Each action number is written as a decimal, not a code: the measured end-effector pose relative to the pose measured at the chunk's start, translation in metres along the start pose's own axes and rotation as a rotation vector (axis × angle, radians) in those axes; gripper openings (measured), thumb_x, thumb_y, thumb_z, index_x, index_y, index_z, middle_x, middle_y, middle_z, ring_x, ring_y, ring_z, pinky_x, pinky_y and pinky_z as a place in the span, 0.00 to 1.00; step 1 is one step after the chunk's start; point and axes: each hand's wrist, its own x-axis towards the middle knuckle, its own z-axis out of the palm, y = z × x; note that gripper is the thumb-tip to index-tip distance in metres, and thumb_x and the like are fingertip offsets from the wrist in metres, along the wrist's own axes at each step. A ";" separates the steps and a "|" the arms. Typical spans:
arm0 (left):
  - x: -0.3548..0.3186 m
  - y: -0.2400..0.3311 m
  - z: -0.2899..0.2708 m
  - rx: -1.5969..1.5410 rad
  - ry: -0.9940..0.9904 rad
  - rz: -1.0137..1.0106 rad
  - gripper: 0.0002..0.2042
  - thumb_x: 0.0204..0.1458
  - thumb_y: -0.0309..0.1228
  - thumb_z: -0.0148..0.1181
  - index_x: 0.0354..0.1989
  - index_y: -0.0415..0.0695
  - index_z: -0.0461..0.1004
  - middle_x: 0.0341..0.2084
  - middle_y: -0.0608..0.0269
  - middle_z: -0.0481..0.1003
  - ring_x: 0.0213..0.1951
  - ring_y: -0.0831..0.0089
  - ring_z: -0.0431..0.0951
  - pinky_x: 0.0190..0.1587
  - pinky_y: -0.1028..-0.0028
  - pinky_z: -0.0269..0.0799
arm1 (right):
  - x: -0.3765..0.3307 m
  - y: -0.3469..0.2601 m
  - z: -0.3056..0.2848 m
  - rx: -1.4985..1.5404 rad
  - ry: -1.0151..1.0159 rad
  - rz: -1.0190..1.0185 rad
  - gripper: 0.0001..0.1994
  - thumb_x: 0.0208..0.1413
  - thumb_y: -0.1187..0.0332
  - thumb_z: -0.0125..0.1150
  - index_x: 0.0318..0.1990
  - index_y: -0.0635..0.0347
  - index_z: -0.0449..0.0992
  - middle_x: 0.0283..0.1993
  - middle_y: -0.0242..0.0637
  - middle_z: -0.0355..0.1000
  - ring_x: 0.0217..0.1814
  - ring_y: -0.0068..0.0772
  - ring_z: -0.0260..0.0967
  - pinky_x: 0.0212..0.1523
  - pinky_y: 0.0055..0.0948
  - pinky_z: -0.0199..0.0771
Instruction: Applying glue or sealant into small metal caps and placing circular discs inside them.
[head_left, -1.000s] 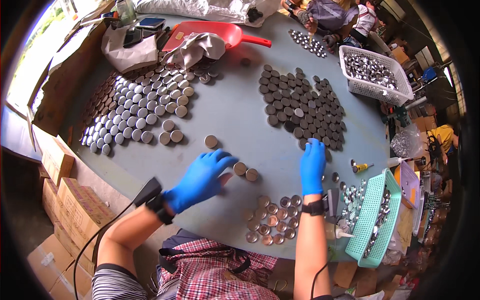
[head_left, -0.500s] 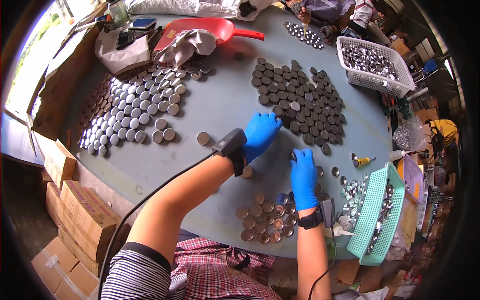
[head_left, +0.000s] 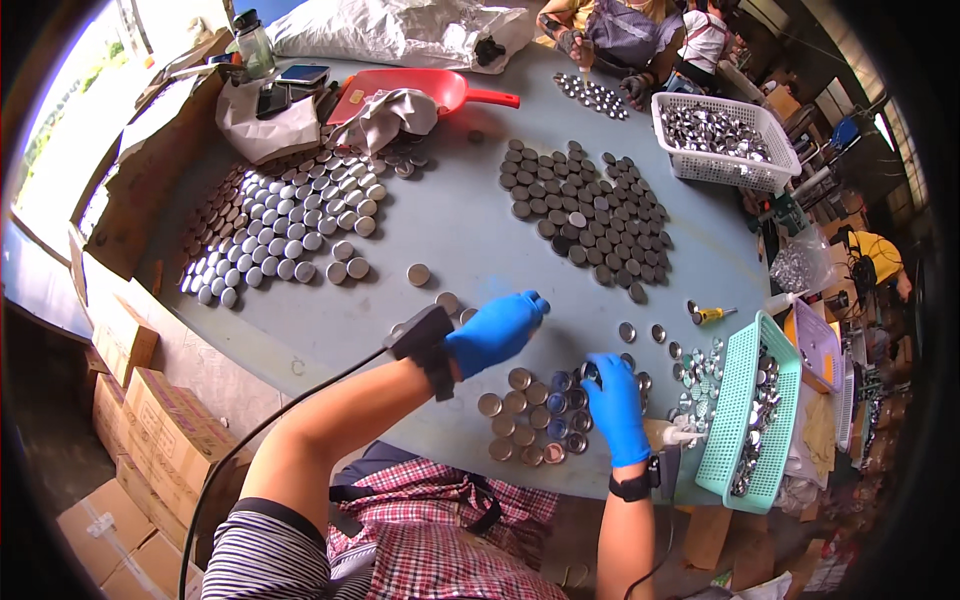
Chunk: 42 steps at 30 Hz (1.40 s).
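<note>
My left hand (head_left: 500, 330), in a blue glove, hovers over the table's middle, fingers drawn together. Whatever they may pinch is hidden. In a matching glove, my right hand (head_left: 617, 408) is closed around a small round metal cap (head_left: 592, 374), partly covered by the fingers. Left of that hand lies a cluster of shallow round caps (head_left: 523, 402), some open side up and some bluish inside. Farther off spreads a large patch of dark grey discs (head_left: 590, 208). Loose discs, one a pale disc (head_left: 447, 302), lie beside my left wrist.
Silvery discs (head_left: 290, 225) cover the far left, near a red dustpan (head_left: 455, 92) with cloth. Right stand a green basket (head_left: 738, 400) of metal parts, a yellow-handled screwdriver (head_left: 712, 315) and a squeeze bottle (head_left: 672, 434). Another person's gloved hand (head_left: 572, 42) works beyond, near a white basket (head_left: 725, 165).
My left hand has drawn back from the dark discs toward me. My right hand has moved nearer me, beside the cap cluster, still with a cap. The view has shifted slightly.
</note>
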 end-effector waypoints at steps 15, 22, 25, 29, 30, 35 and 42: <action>-0.062 0.008 -0.006 0.139 -0.128 0.146 0.12 0.50 0.32 0.61 0.43 0.49 0.77 0.35 0.61 0.76 0.41 0.58 0.77 0.43 0.60 0.72 | -0.001 0.009 0.007 -0.350 -0.068 -0.148 0.16 0.44 0.70 0.68 0.44 0.56 0.78 0.38 0.36 0.77 0.43 0.44 0.70 0.45 0.40 0.71; -0.079 -0.004 -0.001 0.016 -0.069 0.099 0.14 0.48 0.27 0.61 0.45 0.45 0.76 0.39 0.57 0.75 0.43 0.55 0.76 0.44 0.60 0.73 | 0.000 0.013 0.010 -0.346 -0.054 -0.139 0.18 0.44 0.71 0.68 0.46 0.56 0.78 0.39 0.37 0.76 0.44 0.44 0.70 0.45 0.41 0.71; -0.086 -0.011 0.002 -0.068 -0.038 -0.007 0.11 0.47 0.24 0.60 0.40 0.41 0.75 0.40 0.54 0.74 0.42 0.53 0.75 0.44 0.59 0.72 | -0.001 0.016 0.010 -0.348 -0.053 -0.137 0.20 0.44 0.71 0.68 0.48 0.55 0.78 0.40 0.38 0.76 0.44 0.44 0.70 0.45 0.41 0.71; -0.081 -0.002 -0.012 0.039 -0.094 -0.024 0.08 0.46 0.23 0.59 0.35 0.40 0.70 0.36 0.52 0.71 0.41 0.52 0.73 0.41 0.57 0.71 | 0.006 0.005 0.007 -0.393 -0.049 -0.104 0.16 0.46 0.71 0.68 0.45 0.58 0.78 0.42 0.42 0.74 0.44 0.47 0.70 0.44 0.42 0.72; -0.080 -0.002 -0.012 0.030 -0.079 -0.049 0.08 0.46 0.24 0.59 0.35 0.39 0.69 0.35 0.51 0.70 0.41 0.52 0.73 0.41 0.57 0.70 | 0.009 0.004 0.008 -0.394 -0.049 -0.109 0.16 0.46 0.71 0.68 0.45 0.58 0.78 0.42 0.42 0.74 0.44 0.47 0.70 0.44 0.42 0.72; -0.098 0.007 -0.003 -0.210 0.030 -0.275 0.10 0.47 0.25 0.58 0.39 0.40 0.70 0.35 0.51 0.69 0.42 0.52 0.71 0.42 0.58 0.70 | 0.036 -0.035 0.026 -0.053 0.184 0.139 0.09 0.52 0.71 0.64 0.34 0.62 0.69 0.38 0.47 0.67 0.40 0.52 0.69 0.39 0.45 0.70; -0.134 0.001 -0.025 -0.009 0.039 -0.109 0.13 0.52 0.30 0.58 0.47 0.46 0.72 0.37 0.57 0.73 0.40 0.56 0.74 0.42 0.59 0.72 | 0.048 -0.080 0.111 -0.070 0.167 -0.203 0.06 0.57 0.76 0.52 0.42 0.64 0.71 0.46 0.47 0.68 0.46 0.52 0.70 0.43 0.44 0.73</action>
